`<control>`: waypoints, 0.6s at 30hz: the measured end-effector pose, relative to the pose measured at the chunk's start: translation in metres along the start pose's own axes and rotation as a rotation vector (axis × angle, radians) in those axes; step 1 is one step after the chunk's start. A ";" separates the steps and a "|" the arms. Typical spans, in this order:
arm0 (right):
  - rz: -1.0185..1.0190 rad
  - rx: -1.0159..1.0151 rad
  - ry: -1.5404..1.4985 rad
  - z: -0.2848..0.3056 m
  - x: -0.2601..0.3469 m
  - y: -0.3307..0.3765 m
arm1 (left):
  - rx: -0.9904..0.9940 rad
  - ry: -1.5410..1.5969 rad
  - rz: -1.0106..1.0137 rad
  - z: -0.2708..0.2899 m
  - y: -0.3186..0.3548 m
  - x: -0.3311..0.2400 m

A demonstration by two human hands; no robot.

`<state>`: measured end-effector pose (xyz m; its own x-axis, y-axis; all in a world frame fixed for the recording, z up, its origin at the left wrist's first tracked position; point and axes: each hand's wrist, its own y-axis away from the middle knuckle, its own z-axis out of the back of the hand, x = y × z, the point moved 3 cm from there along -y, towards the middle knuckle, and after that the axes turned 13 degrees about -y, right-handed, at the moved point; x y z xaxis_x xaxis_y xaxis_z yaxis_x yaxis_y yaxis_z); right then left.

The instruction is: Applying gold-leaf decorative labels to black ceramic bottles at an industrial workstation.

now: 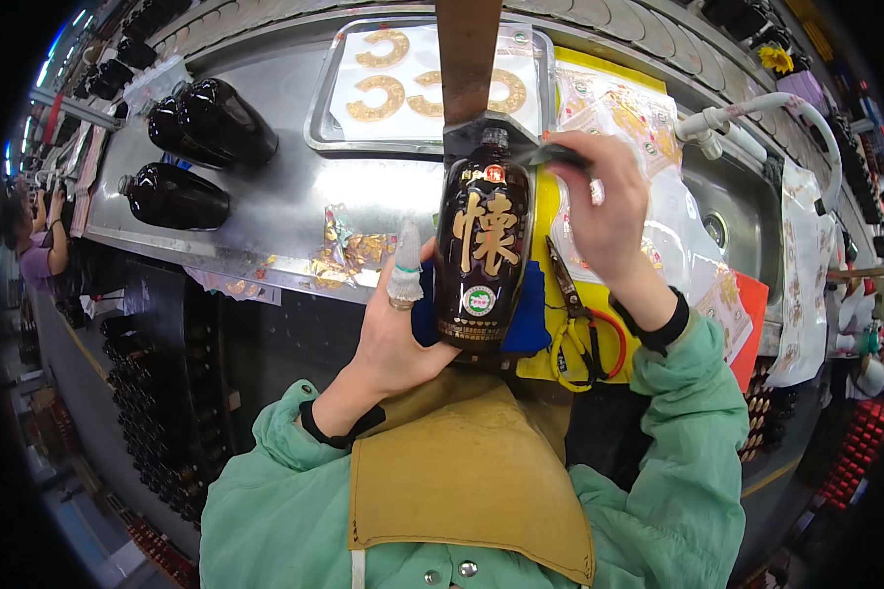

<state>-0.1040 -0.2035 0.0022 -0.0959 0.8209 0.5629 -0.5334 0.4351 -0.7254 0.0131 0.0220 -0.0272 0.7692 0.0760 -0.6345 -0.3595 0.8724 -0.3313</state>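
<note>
A dark brown glass bottle (485, 270) with gold lettering, a small red seal and a round green-and-white mark rests in front of me, its neck pointing away. Blue cloth (529, 319) shows under its lower part. My left hand (388, 329) grips the bottle's lower left side, thumb at the base; a pale finger cover (406, 265) is on one finger. Beside the bottle's right shoulder, my right hand (602, 191) pinches a thin dark flat piece (563, 155), perhaps a scraper. Scissors (580, 329) with yellow and red handles lie to the right of the bottle.
More dark bottles (228, 123) lie at left on the metal table (265, 187). Gold scraps (352, 250) are scattered near my left hand. Behind stands a tray (316, 137) with gold C-shaped decals (372, 98). At right are printed sheets (619, 118), a sink (712, 191) and a white tap (727, 116).
</note>
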 end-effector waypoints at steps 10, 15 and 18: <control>-0.125 0.158 -0.269 -0.008 0.016 0.007 | -0.017 -0.009 0.025 -0.004 0.007 0.005; 0.296 0.180 0.091 0.001 0.035 0.002 | -0.044 0.040 0.081 -0.007 0.010 0.004; 0.545 0.460 -0.103 -0.001 0.074 0.064 | -0.084 0.031 0.061 -0.008 0.009 0.003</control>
<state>-0.1448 -0.1148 -0.0035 -0.5159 0.8282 0.2191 -0.6847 -0.2449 -0.6864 0.0083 0.0261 -0.0375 0.7278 0.1117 -0.6766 -0.4493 0.8231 -0.3473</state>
